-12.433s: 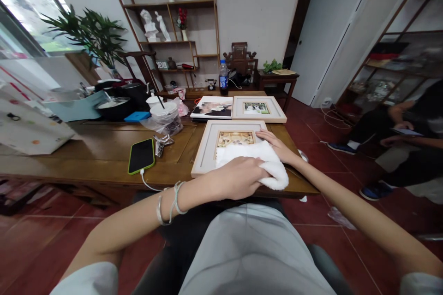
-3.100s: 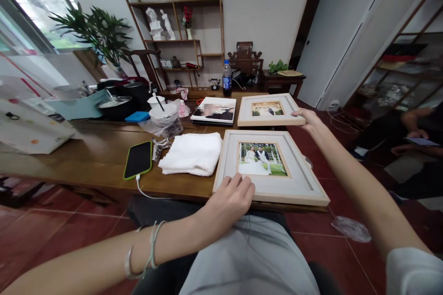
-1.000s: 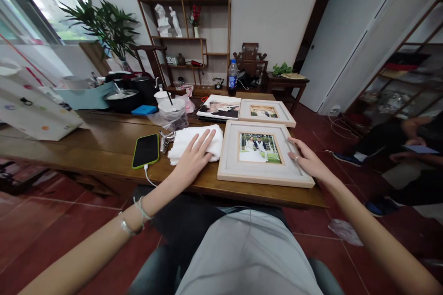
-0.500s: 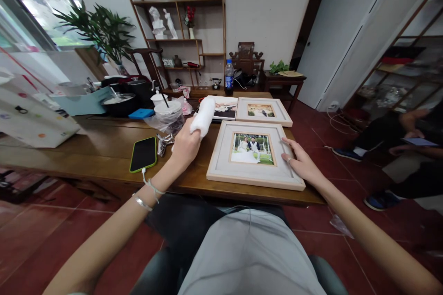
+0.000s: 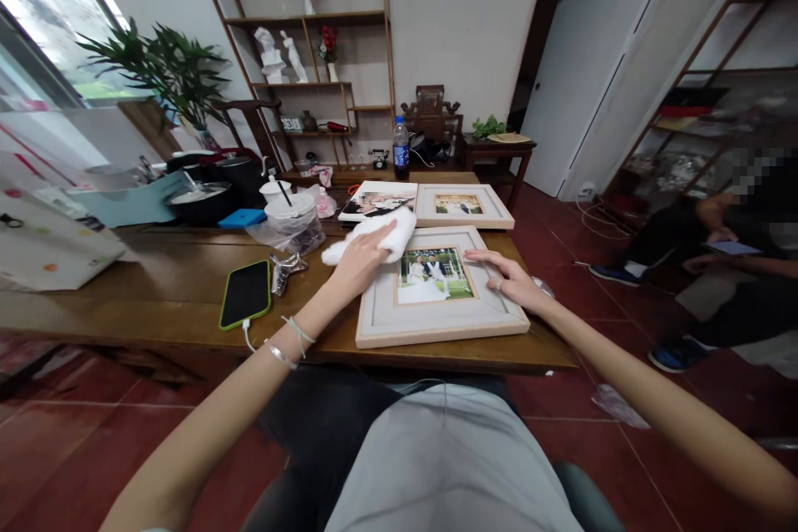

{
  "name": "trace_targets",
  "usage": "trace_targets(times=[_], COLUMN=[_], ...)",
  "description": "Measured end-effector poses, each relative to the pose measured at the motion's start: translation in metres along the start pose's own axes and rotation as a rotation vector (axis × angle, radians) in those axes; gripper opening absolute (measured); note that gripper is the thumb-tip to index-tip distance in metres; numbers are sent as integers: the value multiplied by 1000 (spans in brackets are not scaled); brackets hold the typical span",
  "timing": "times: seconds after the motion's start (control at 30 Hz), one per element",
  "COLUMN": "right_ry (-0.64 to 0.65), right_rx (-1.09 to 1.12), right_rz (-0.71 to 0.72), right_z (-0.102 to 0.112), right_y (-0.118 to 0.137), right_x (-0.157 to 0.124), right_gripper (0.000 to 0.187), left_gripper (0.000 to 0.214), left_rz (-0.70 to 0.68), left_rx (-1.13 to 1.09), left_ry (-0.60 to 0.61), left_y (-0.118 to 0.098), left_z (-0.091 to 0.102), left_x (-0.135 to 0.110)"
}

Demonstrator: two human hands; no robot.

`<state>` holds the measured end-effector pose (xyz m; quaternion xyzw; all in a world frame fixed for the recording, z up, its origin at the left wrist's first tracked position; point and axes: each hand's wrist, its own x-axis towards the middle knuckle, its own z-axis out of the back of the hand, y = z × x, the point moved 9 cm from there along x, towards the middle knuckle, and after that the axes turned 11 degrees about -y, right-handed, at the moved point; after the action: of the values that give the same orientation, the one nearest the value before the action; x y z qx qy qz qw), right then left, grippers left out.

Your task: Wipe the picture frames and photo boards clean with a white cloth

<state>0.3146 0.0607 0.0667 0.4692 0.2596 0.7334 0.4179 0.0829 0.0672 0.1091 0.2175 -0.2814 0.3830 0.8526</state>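
Note:
A folded white cloth [image 5: 399, 234] lies under my left hand [image 5: 362, 260], which presses it onto the upper left corner of a pale picture frame [image 5: 381, 330]. Part of the cloth hangs out past the frame's left side. The frame lies flat on the wooden table and holds a wedding photo [image 5: 435, 274] of a couple outdoors. On the frame's right border rests my right hand [image 5: 514, 281], open, its fingers stretched toward the photo. Behind are a second pale frame [image 5: 495, 208] and a flat photo piece [image 5: 374, 198], partly covered by the cloth.
Left of the frame lie a phone [image 5: 246, 293] with a cable and a crumpled silvery packet [image 5: 287, 270]. A bagged cup with a straw [image 5: 292, 214] stands behind them. Farther back is a bottle [image 5: 401, 151]. A seated person [image 5: 726, 224] is at the right.
My left hand has come down with the cloth from above the table onto the frame's upper left corner, and the cloth is spread flatter. My right hand stays on the right border.

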Motion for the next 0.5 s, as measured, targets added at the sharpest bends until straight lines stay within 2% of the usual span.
trace_targets(times=[0.07,0.17,0.37,0.5], right_ry=[-27,-24,27,6], right_rx=[-2,-6,-100,-164], right_rz=[-94,-178,36,119], right_z=[2,-1,-12,-13], right_y=[-9,-17,0,0], right_x=[9,18,8,-2], right_gripper=[41,31,51,55], left_gripper=[33,28,25,26], left_rz=[41,122,162,162], left_rx=[18,16,62,135], left_ry=[104,113,78,73], left_y=[2,6,-1,-6], left_z=[-9,-9,-11,-15], left_x=[-6,-8,-4,-8])
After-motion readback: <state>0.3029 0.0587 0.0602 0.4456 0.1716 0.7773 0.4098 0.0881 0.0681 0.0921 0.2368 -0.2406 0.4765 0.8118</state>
